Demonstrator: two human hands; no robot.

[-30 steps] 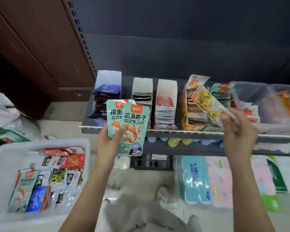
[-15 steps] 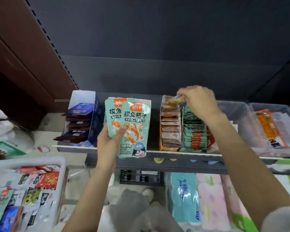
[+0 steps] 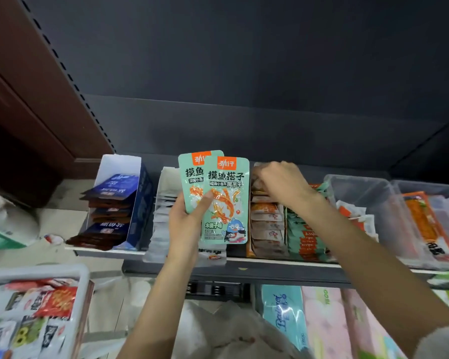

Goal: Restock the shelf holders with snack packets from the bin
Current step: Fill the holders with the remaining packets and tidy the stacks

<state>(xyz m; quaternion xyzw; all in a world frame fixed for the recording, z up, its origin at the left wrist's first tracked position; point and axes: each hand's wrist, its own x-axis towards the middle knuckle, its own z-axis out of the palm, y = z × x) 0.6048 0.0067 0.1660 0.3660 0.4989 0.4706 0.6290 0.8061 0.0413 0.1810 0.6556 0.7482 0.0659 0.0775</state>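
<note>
Hands: left [image 3: 189, 224] gripping, right [image 3: 283, 182] curled.

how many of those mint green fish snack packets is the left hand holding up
2: a front packet and a second packet fanned behind it to the left, both gripped by the left hand. More could be hidden behind.

A dark shelf [image 3: 283, 272] carries cardboard packet holders [image 3: 140, 203] and 2 clear tubs [image 3: 360, 193] side by side.

There is just one camera, worn on the person's head. It looks forward and down, close to a dark shelf [image 3: 244, 265] straight ahead. Both arms reach out from the bottom edge. A white bin [image 3: 36, 270] sits near on the left. The picture is very wide, so straight lines bend at the sides.
</note>
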